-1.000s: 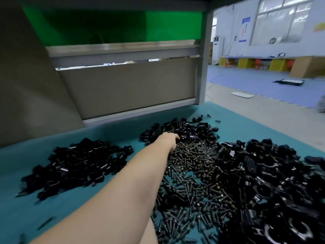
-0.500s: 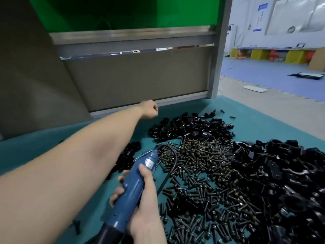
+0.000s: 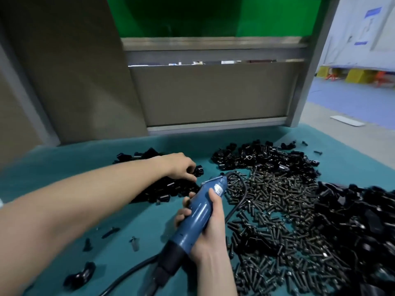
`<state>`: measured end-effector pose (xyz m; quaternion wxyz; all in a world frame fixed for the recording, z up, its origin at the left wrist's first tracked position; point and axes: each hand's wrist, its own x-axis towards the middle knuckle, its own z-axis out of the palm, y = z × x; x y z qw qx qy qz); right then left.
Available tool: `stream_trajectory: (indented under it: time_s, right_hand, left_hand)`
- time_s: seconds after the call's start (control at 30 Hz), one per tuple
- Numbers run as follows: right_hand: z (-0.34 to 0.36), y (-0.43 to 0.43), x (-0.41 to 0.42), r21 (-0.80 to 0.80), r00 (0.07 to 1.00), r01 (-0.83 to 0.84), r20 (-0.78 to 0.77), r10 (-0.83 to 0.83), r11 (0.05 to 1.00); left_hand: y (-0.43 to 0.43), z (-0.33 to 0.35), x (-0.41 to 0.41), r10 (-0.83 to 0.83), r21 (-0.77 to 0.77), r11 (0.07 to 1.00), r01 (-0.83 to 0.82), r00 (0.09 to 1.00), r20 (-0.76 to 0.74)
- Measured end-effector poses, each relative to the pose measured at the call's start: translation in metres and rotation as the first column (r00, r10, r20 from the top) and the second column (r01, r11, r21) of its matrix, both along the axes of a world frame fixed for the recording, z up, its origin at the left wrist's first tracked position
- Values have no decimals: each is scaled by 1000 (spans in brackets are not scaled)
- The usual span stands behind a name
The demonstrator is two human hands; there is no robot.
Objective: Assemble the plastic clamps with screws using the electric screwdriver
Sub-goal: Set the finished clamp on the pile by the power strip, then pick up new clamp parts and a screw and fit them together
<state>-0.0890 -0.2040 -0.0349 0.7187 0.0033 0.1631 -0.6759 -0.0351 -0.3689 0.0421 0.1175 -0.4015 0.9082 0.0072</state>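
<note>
Right hand [image 3: 211, 229] gripping screwdriver [image 3: 198, 214], left hand [image 3: 178, 165] on clamps [image 3: 166, 189]

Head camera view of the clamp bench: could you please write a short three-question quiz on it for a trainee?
1. True or false: the right hand grips the blue electric screwdriver.
2. What is the left hand reaching into? A. a cardboard box; B. the pile of black clamp parts; C. a metal tray.
3. Fill in: the loose screws lie heaped on a ___ mat.
Key: 1 true; 2 B; 3 teal.
</note>
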Motion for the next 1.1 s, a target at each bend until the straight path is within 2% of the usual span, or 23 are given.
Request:
stream_trajectory:
  time_s: [0.17,0.27,0.47,0.57,0.63,0.73,0.8,0.87,0.9,0.93,0.97,1.03,1.1]
  right_hand:
    - [10,1,5,-23,973,132,-187,-134,991]
    - [8,0,8,-50,933,185,-303,-192,981]
    - [9,1,8,-166,947,152,-258,-192,974]
    - [6,0,7,-170,955,139,-238,-177,976]
    - [4,-2,6,-175,950,151,-247,-191,973]
    - [4,-5,6,-153,937,179,-276,-216,972]
    - [5,-4,7,-126,925,191,-308,-221,974]
    - [6,-3,6,-79,896,239,-367,-252,968]
    - [7,-3,6,-42,871,279,-409,-271,959]
    - [9,-3,7,-7,837,326,-462,-292,945]
    - [11,-3,8,8,786,374,-533,-312,928]
    - [10,-4,10,-29,631,440,-701,-332,897]
    - [7,-6,14,-72,465,448,-832,-301,891]
  left_hand:
    - [23,-4,-7,137,80,988,-129,985,-103]
    - [39,-12,-11,191,30,981,-189,971,-145]
    - [57,-17,-9,237,-92,963,-255,957,-169]
    - [62,-17,-11,277,-90,951,-296,943,-183]
    - [65,-12,-12,243,-78,964,-255,960,-139]
    - [66,-4,-2,107,8,994,-107,991,-86]
    - [64,0,10,87,60,995,-81,991,-99]
    - [64,4,26,109,6,994,-110,971,-211]
    - [66,7,36,160,-7,985,-173,927,-340]
    - [68,11,45,228,16,967,-255,835,-500]
    - [70,15,56,291,65,941,-333,692,-661]
    - [75,23,81,384,216,870,-442,336,-860]
    - [87,29,107,502,483,772,-414,-70,-862]
